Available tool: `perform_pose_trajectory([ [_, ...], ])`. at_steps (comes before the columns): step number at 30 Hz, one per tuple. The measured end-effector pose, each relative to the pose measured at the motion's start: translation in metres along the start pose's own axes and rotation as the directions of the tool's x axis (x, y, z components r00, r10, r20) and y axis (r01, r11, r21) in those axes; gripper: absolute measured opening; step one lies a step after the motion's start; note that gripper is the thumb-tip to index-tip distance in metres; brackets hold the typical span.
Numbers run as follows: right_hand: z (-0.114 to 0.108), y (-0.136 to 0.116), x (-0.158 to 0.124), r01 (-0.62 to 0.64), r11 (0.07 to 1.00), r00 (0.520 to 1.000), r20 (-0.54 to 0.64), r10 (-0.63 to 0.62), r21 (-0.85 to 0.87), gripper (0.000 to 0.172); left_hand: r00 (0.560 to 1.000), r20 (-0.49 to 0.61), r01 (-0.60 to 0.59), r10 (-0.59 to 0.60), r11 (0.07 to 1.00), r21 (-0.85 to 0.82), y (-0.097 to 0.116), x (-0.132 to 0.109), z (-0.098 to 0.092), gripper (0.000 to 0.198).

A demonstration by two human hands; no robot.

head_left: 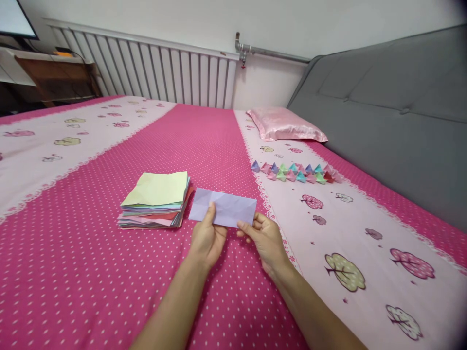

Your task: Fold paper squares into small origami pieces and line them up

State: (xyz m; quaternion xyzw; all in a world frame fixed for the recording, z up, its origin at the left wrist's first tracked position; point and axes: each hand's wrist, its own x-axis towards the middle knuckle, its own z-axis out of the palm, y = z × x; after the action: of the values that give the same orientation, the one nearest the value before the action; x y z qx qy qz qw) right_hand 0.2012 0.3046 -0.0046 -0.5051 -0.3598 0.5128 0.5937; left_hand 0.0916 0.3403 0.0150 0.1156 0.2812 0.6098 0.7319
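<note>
From my remote seat, I judge that the next move turns on how the lavender paper lies across the two hands. Its long axis runs close to nine-to-three, the right-hand end dipping slightly toward four. From the left hand the sheet spreads from twelve round to two o'clock; from the right hand it lies toward ten. The left is nearer the middle: I have its thumb laid flat over the face, left of centre, with the fingers beneath, a closed but light-looking hold. The right is at the four o'clock corner, thumb and curled fingers nearly together about the paper's edge. At nine o'clock, just beside the sheet, sits the paper stack; at two o'clock, well apart, stand the small folded shapes.

The paper hides most of the left fingers from me, and the right fingertips are partly covered, so I cannot tell how firmly that corner is pinched. Nor can I make out how many layers the sheet has, or whether it touches the bedspread. The far folded shapes overlap too much to count. The frame's bottom edge cuts off both forearms.
</note>
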Motion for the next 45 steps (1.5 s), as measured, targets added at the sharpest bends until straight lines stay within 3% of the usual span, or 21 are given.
perform_pose_trajectory([
  [6,-0.003,-0.003,0.002,-0.009,1.0,0.999,-0.038,0.008,-0.012,0.031,0.999,0.045,0.0,0.003,0.998,-0.059,0.015,0.004,0.001,0.033],
  [14,-0.004,-0.006,0.002,-0.023,1.0,0.999,-0.045,0.022,-0.012,0.03,0.998,0.011,-0.055,0.055,0.998,-0.041,0.02,0.008,-0.001,0.033],
  [22,-0.013,-0.009,0.01,0.031,0.999,0.988,-0.15,-0.028,0.015,0.034,0.982,0.019,-0.188,0.188,0.982,-0.022,0.037,0.016,-0.01,0.029],
  [26,-0.011,-0.009,0.01,0.057,0.996,0.984,-0.171,-0.045,0.062,0.036,0.988,-0.063,-0.138,0.143,0.987,0.078,0.022,0.009,-0.009,0.027],
  [30,-0.007,-0.007,0.008,0.067,0.994,0.986,-0.161,-0.051,0.092,0.035,0.994,0.083,0.049,-0.067,0.979,0.199,0.002,-0.002,-0.006,0.032],
  [33,-0.001,-0.003,0.003,0.035,0.996,0.995,-0.099,-0.026,0.088,0.034,0.983,0.167,0.04,-0.076,0.977,0.207,-0.005,-0.005,-0.004,0.029],
  [37,0.004,-0.001,-0.004,0.005,0.999,0.999,0.037,-0.007,0.043,0.038,0.998,0.028,-0.066,0.063,0.991,0.116,0.001,-0.002,-0.002,0.021],
  [39,0.002,-0.005,-0.005,0.02,1.0,0.988,0.15,-0.022,0.01,0.049,0.997,-0.014,-0.079,0.08,0.992,0.102,0.008,0.001,-0.003,0.022],
  [43,-0.018,-0.022,0.001,0.105,0.972,0.917,0.4,-0.013,-0.208,0.094,1.0,-0.027,0.015,-0.01,0.984,0.176,0.023,0.003,-0.007,0.021],
  [45,-0.029,-0.03,0.005,0.253,0.919,0.901,0.42,-0.11,-0.302,0.083,0.99,-0.046,0.139,-0.132,0.957,0.255,0.028,0.002,-0.01,0.018],
])
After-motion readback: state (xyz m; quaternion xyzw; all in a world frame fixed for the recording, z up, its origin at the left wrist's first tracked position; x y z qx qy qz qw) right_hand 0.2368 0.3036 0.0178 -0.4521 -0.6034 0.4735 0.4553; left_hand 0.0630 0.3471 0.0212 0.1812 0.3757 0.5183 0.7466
